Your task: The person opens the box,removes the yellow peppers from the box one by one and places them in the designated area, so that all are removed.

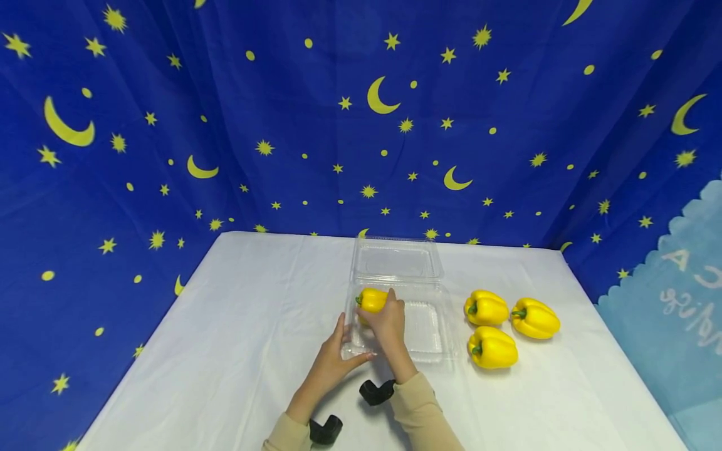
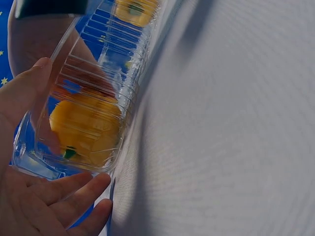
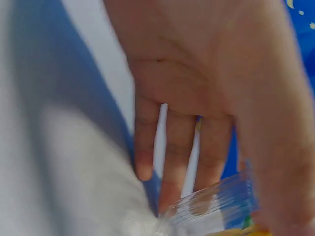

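A clear plastic clamshell container (image 1: pixel 424 329) lies on the table, its lid (image 1: pixel 397 260) folded back flat behind the base. My right hand (image 1: pixel 390 322) holds a yellow bell pepper (image 1: pixel 372 299) in the left part of the base, the pepper's green stem facing left. My left hand (image 1: pixel 327 366) is spread around the container's front left corner, thumb along the front edge and fingers by the left side. Through the clear wall, the left wrist view shows the same pepper (image 2: pixel 86 128). In the right wrist view, the palm hides most of the pepper.
Right of the container lie three more yellow bell peppers: one behind (image 1: pixel 486 308), one in front (image 1: pixel 492 348) and one farther right (image 1: pixel 536 318). A white cloth (image 1: pixel 254 326) covers the table. A blue curtain (image 1: pixel 316 125) with moons and stars hangs behind. Black wrist cameras (image 1: pixel 326 430) sit near both wrists.
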`<action>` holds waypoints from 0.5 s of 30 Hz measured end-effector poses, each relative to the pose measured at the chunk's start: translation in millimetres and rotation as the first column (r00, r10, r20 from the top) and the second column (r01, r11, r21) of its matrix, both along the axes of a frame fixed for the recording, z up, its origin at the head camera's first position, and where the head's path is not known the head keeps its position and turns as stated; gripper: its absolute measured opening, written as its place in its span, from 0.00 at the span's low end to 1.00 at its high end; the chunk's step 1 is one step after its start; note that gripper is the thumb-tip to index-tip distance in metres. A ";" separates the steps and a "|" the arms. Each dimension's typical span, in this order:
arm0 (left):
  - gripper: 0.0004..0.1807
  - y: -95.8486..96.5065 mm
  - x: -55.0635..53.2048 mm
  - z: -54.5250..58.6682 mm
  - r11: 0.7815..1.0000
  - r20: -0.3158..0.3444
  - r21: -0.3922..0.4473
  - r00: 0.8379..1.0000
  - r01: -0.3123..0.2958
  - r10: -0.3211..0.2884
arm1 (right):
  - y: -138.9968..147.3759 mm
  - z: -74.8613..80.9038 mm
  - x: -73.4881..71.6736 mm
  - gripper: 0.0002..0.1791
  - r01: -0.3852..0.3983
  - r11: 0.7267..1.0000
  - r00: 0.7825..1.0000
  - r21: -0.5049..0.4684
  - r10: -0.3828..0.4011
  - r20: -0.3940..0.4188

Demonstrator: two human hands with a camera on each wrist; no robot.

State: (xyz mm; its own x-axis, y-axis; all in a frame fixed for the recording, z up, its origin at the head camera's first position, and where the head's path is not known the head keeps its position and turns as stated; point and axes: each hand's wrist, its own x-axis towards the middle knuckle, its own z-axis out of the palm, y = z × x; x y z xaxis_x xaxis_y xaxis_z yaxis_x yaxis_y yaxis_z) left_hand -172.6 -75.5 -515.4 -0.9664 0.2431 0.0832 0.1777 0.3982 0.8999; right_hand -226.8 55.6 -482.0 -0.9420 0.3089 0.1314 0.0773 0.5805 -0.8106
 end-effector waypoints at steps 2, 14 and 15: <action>0.60 0.2 -0.5 -0.7 1.000 -0.003 -0.003 1.000 -0.001 0.001 | 1.7 0.7 0.2 0.51 -0.008 1.000 1.000 -0.006 0.008 -0.014; 0.60 1.0 -1.8 -2.5 1.000 -0.002 -0.019 1.000 -0.010 0.010 | 7.6 3.6 5.0 0.49 0.006 0.999 0.993 -0.046 -0.012 -0.121; 0.60 0.8 -1.5 -2.6 1.000 -0.003 -0.021 1.000 -0.012 0.012 | 8.4 5.3 6.5 0.49 0.013 0.998 0.990 -0.062 -0.022 -0.138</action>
State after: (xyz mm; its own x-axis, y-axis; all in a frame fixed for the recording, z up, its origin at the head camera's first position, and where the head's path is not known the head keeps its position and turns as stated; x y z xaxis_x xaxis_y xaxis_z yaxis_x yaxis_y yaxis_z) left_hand -174.1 -74.6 -517.9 -0.9690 0.2332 0.0810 0.1753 0.4188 0.8910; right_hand -220.3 64.0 -476.6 -0.9103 0.3363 0.2411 -0.0289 0.5296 -0.8478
